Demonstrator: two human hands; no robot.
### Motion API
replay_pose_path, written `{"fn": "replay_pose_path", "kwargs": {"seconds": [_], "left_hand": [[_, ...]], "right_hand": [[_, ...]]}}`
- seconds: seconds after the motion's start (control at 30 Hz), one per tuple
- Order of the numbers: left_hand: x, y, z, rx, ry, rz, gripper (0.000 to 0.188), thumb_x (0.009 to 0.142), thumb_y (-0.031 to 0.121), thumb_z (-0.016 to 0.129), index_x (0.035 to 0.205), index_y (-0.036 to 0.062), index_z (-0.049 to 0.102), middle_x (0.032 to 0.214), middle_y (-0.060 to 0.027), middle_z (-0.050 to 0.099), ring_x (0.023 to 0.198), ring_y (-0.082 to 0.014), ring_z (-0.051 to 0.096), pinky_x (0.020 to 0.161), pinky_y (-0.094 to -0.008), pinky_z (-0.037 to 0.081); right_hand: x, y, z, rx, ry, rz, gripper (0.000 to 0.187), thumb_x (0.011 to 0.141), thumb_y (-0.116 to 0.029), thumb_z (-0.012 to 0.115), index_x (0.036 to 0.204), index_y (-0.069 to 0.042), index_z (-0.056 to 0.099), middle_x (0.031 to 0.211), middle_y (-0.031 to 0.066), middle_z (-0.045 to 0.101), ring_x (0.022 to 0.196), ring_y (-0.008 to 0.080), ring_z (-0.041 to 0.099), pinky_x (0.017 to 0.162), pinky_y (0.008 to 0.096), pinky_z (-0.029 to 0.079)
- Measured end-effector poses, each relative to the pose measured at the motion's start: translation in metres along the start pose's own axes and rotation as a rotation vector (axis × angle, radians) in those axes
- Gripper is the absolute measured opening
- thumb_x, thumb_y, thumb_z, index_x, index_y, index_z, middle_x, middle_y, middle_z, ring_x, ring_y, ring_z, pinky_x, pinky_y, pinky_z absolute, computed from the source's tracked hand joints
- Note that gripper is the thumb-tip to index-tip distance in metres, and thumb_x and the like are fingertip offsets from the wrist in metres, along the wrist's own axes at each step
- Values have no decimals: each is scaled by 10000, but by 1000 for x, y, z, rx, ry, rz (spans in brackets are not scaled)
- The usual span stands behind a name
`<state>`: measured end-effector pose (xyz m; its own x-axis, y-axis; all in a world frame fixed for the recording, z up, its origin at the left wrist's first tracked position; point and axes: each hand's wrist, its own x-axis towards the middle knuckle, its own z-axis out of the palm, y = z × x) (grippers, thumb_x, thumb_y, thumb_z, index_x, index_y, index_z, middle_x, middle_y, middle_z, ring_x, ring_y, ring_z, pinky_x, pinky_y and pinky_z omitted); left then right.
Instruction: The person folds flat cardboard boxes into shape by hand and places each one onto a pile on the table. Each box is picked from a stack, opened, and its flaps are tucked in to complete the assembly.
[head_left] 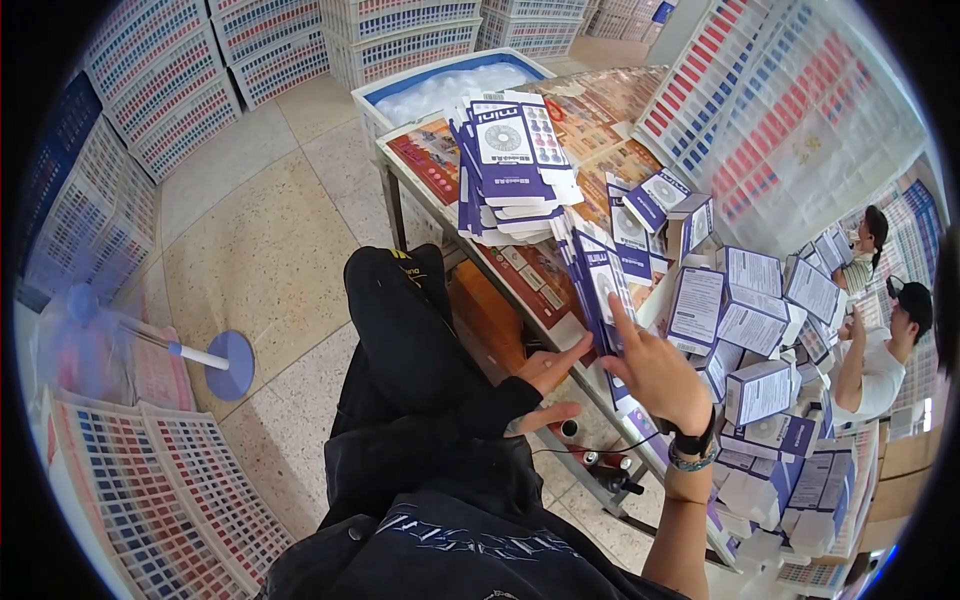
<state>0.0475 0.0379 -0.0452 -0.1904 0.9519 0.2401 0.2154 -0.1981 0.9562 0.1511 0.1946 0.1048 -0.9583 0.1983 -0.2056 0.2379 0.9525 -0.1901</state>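
At the far left stand white plastic crates with slotted walls (165, 85), stacked high, and a similar low white slotted crate (160, 490) lies nearer. Beside them, a round lavender disc (233, 365) on a white rod stands out against the pale speckled floor (265, 225). Further right are the person's black-trousered legs (395, 330), and beyond them a white bin with a blue rim (380, 92) holds translucent plastic.

The table (537, 285), covered in orange-brown printed sheets, carries an uneven stack of flat purple-and-white cardboard cartons (510, 150). The left hand (572, 382) is beside the table's near edge, thumb and index finger spread apart; its index fingertip reaches the edge of a narrower slanted pile of flat purple-and-white cartons (598, 270). This pile lies right of the stack, under the right hand (628, 335). The right index finger is stretched over the top carton, thumb apart from it; whether the other fingers grip anything cannot be told. A black wristband (692, 438) circles the right wrist.

Right of that hand, formed purple-and-white boxes (755, 320) are heaped at various angles. Behind the heap, at far right, a person in a white top (880, 375) is visible.
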Motion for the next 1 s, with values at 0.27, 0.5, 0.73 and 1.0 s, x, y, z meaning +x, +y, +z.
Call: {"fn": "replay_pose_path", "kwargs": {"seconds": [0.27,0.5,0.73,1.0], "left_hand": [[35,4,19,208,105,194,859,909,471,614,1547,77,195,1294,-213,544,1106,-327,463,982,-396,386],[30,-16,22,455,100,160,818,938,468,567,1544,67,193,1322,-189,534,1089,-308,472,959,-388,397],[19,12,-5,-1064,235,126,826,816,268,707,1485,60,271,1360,-155,477,1212,-231,491,1002,-377,389],[-1,9,-8,-968,330,223,827,795,355,707,1456,66,303,1347,-150,491,1193,-229,509,989,-378,409]], "right_hand": [[-12,37,-12,48,232,9,712,865,15,508,1508,-9,205,674,287,582,652,452,587,642,507,444],[-39,-11,-32,-85,600,213,658,860,49,485,1493,-34,325,637,190,556,534,342,547,562,428,435],[-40,-62,-4,-245,302,-451,715,733,-80,718,1401,-35,467,1313,219,558,1076,285,650,679,316,568],[-22,-69,-17,202,266,-493,903,702,-265,833,1457,-41,391,1202,190,580,893,277,656,698,336,546]]}}
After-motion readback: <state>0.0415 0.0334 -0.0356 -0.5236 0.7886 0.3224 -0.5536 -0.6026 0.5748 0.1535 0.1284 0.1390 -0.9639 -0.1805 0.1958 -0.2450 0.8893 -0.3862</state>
